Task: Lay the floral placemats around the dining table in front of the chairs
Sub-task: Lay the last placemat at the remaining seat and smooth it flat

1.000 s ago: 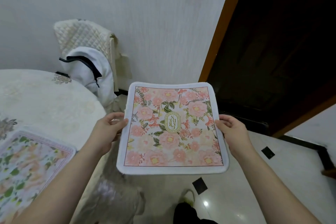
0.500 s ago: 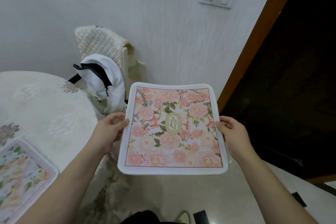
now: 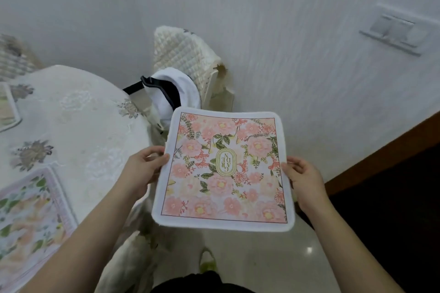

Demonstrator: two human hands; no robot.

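Pink placemat (image 3: 223, 171) held flat by both side edges, left hand (image 3: 142, 169), right hand (image 3: 303, 181); now swung nearer the tabletop (image 3: 78, 112), facing far chair (image 3: 188, 59). Ready to lay.

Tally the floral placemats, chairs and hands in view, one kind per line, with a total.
Floral fabric placemats: 3 – pink one held, pastel one on table, one at left edge
Quilted cream chairs: 2
Hands: 2 – left, right
Total: 7
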